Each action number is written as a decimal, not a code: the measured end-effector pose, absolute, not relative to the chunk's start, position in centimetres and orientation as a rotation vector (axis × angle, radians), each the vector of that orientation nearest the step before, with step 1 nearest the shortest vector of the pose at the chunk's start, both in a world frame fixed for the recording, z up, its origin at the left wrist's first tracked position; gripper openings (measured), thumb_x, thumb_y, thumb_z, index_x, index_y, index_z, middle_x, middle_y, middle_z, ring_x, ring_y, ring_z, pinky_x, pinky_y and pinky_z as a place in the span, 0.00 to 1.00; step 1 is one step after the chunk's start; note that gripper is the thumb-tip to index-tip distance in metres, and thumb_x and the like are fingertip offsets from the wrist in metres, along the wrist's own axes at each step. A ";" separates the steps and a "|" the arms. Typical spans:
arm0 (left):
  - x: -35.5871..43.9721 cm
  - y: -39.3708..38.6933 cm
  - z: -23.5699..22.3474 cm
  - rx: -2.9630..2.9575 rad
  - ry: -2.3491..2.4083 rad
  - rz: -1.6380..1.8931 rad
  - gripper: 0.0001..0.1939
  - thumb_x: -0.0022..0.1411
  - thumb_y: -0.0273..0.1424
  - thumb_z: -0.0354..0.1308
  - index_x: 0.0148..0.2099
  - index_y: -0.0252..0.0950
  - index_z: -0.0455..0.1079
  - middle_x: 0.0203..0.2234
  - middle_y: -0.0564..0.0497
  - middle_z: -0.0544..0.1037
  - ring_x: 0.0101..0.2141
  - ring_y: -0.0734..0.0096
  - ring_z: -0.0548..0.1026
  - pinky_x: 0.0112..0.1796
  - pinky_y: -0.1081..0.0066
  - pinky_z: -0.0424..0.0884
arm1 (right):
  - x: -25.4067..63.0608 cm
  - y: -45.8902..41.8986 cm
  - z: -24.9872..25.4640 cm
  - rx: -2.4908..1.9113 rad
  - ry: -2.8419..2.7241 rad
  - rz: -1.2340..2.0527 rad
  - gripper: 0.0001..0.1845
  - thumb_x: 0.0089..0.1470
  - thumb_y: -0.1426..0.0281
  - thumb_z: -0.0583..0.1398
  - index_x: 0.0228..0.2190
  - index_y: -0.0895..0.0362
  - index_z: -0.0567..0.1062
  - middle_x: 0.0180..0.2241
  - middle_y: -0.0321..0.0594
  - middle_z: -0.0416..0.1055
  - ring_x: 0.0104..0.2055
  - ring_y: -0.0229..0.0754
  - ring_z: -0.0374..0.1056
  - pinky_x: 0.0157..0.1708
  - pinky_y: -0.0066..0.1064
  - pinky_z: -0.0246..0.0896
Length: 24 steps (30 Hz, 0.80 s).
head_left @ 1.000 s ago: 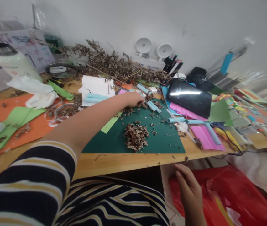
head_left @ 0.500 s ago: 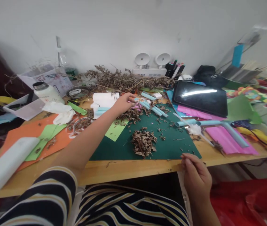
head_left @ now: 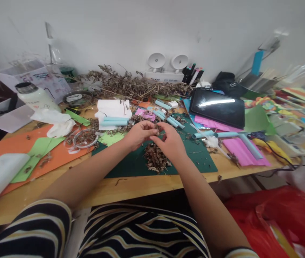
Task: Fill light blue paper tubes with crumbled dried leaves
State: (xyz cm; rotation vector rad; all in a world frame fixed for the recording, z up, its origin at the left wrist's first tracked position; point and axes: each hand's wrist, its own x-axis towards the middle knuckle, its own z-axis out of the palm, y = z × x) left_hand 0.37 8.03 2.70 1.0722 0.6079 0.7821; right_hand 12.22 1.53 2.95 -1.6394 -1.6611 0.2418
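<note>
Over the green mat (head_left: 127,166), the left hand (head_left: 139,136) and right hand (head_left: 172,143) are pinching a dried plant bit (head_left: 158,130) between their fingers (head_left: 147,125). The leaf pile (head_left: 156,159) is lying below, probably placed for catching whatever falls.

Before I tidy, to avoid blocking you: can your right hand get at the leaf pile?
Probably yes: the right hand is near the leaf pile, nothing visible between, though its fingers pinch dried bits.

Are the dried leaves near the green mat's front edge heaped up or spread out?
Heaped up: the dried leaves form one compact mound on the green mat, with only small scraps scattered around.
</note>
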 end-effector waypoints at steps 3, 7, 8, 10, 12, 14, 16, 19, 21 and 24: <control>0.3 7.9 2.5 1.021 0.625 0.779 0.14 0.40 0.28 0.63 0.25 0.31 0.59 0.17 0.59 0.65 0.20 0.84 0.67 0.25 0.78 0.68 | 12.1 1.8 2.5 -1.592 -1.644 0.186 0.17 0.44 0.65 0.55 0.39 0.56 0.67 0.36 0.42 0.68 0.31 0.39 0.63 0.30 0.33 0.61; 0.2 8.3 2.6 1.037 0.625 0.748 0.11 0.46 0.28 0.59 0.26 0.32 0.58 0.17 0.58 0.66 0.22 0.81 0.69 0.26 0.74 0.69 | 12.9 1.1 2.2 -1.567 -1.553 0.161 0.15 0.45 0.65 0.55 0.36 0.56 0.69 0.34 0.40 0.69 0.26 0.35 0.62 0.28 0.31 0.61; 0.2 8.5 2.6 1.052 0.631 0.750 0.10 0.48 0.28 0.58 0.26 0.32 0.57 0.16 0.58 0.66 0.22 0.80 0.70 0.25 0.75 0.69 | 13.1 0.9 2.1 -1.572 -1.519 0.177 0.15 0.45 0.64 0.55 0.36 0.56 0.69 0.34 0.40 0.69 0.25 0.34 0.61 0.28 0.30 0.60; 0.1 8.9 2.5 1.115 0.661 0.765 0.08 0.50 0.27 0.56 0.27 0.33 0.57 0.16 0.58 0.65 0.20 0.80 0.69 0.23 0.76 0.67 | 13.8 0.6 1.9 -1.586 -1.443 0.219 0.15 0.44 0.64 0.56 0.35 0.56 0.69 0.33 0.39 0.69 0.25 0.33 0.61 0.28 0.29 0.60; -0.1 9.3 2.3 1.238 0.708 0.787 0.07 0.50 0.27 0.55 0.27 0.33 0.58 0.16 0.57 0.65 0.19 0.81 0.67 0.21 0.77 0.65 | 14.4 0.3 1.6 -1.594 -1.363 0.260 0.14 0.43 0.65 0.57 0.34 0.56 0.69 0.32 0.38 0.69 0.25 0.33 0.61 0.28 0.29 0.59; -0.3 9.8 2.1 1.413 0.760 0.811 0.06 0.50 0.26 0.55 0.27 0.33 0.59 0.18 0.56 0.65 0.19 0.81 0.65 0.21 0.77 0.64 | 15.0 -0.1 1.2 -1.606 -1.298 0.304 0.13 0.43 0.66 0.56 0.34 0.57 0.70 0.31 0.38 0.69 0.26 0.34 0.61 0.28 0.29 0.59; -0.5 10.1 1.9 1.588 0.807 0.815 0.04 0.49 0.26 0.54 0.28 0.33 0.60 0.20 0.55 0.65 0.20 0.80 0.66 0.23 0.75 0.64 | 15.5 -0.6 1.0 -1.632 -1.266 0.332 0.13 0.44 0.67 0.55 0.34 0.57 0.70 0.31 0.39 0.70 0.27 0.35 0.62 0.29 0.30 0.59; -1.0 10.6 2.1 1.869 0.856 0.772 0.02 0.49 0.25 0.52 0.28 0.33 0.62 0.23 0.53 0.67 0.22 0.78 0.66 0.26 0.73 0.63 | 15.8 -1.4 0.8 -1.688 -1.297 0.337 0.12 0.45 0.67 0.54 0.33 0.56 0.72 0.30 0.38 0.71 0.28 0.36 0.64 0.31 0.30 0.59; -1.3 10.7 2.3 2.099 0.870 0.786 0.02 0.48 0.23 0.51 0.28 0.34 0.63 0.24 0.52 0.68 0.26 0.76 0.66 0.29 0.73 0.62 | 15.8 -2.0 0.6 -1.726 -1.348 0.322 0.11 0.45 0.66 0.55 0.31 0.56 0.72 0.28 0.37 0.71 0.28 0.37 0.64 0.31 0.30 0.59; -1.5 10.8 2.7 2.328 0.900 0.858 0.04 0.49 0.22 0.50 0.28 0.34 0.65 0.25 0.51 0.68 0.29 0.75 0.65 0.32 0.73 0.60 | 15.6 -2.4 0.4 -1.756 -1.432 0.275 0.09 0.45 0.65 0.55 0.26 0.56 0.72 0.25 0.36 0.70 0.27 0.36 0.63 0.29 0.29 0.58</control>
